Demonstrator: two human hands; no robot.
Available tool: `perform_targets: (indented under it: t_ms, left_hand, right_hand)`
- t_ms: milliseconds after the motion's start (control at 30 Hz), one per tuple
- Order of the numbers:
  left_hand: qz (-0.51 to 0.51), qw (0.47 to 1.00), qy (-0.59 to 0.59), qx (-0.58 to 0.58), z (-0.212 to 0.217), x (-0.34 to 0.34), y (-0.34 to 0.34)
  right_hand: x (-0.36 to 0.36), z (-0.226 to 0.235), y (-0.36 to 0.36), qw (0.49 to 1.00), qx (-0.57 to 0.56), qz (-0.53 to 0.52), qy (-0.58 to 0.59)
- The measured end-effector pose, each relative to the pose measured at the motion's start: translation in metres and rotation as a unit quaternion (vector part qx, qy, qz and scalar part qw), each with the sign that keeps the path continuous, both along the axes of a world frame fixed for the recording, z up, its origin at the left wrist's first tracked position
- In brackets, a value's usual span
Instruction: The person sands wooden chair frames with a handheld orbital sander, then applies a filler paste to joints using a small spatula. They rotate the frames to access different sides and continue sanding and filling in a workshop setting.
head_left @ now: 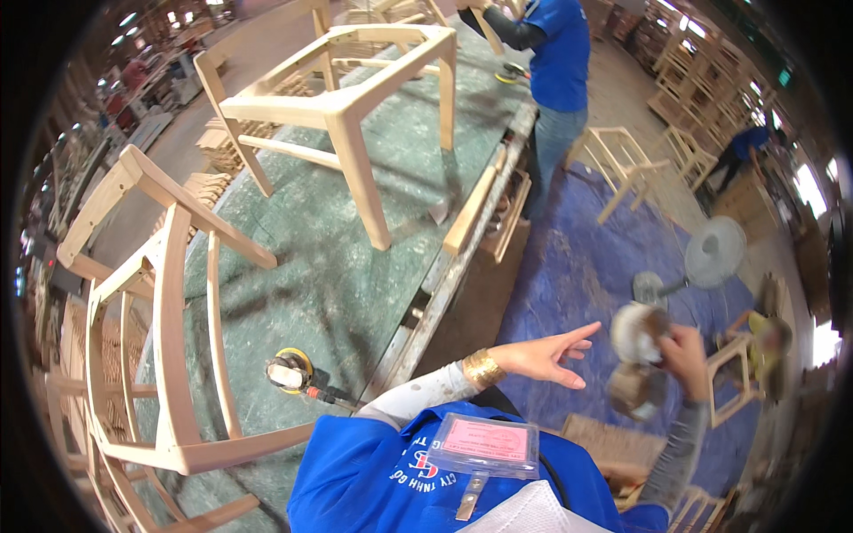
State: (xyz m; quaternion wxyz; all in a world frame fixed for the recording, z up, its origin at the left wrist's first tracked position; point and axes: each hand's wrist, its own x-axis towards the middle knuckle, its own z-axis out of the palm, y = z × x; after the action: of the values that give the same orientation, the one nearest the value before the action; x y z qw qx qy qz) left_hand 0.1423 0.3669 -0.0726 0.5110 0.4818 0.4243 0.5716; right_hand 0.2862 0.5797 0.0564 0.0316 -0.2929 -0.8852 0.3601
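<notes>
My left hand (pixel 544 357) reaches out to the right with its fingers apart and nothing in it. A gold band circles that wrist. My right hand (pixel 686 357) is closed on a round, whitish-and-brown thing (pixel 636 334), smeared by motion, so its kind cannot be told. Below it shows a second rounded brown-and-white shape (pixel 631 391), also blurred; I cannot tell whether the two are joined. On the green-topped bench (pixel 293 284), left of my left arm, rests a sander (pixel 290 370) with a yellow rim and a hose.
A bare wooden chair frame (pixel 342 115) stands on the bench; another (pixel 169 329) lies tipped at the left. A wooden strip (pixel 471 213) lies along the bench edge. A co-worker in blue (pixel 562 53) stands beyond. A fan (pixel 715 253) and more chair frames (pixel 619 164) stand right.
</notes>
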Motion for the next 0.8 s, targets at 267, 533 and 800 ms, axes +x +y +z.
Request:
perform_targets:
  t_ms: [267, 533, 800]
  left_hand:
    - [0.454, 0.868, -0.200, 0.036, -0.022, -0.110, 0.008]
    - [0.574, 0.776, -0.246, -0.087, -0.017, -0.192, -0.008]
    - [0.620, 0.760, -0.142, -0.132, -0.009, -0.288, 0.015]
  right_hand:
    - [-0.260, -0.083, -0.030, 0.965, -0.155, 0.196, 0.082]
    - [-0.370, -0.094, -0.047, 0.950, 0.009, 0.274, 0.153]
    - [-0.506, -0.110, -0.005, 0.850, 0.072, 0.495, 0.165]
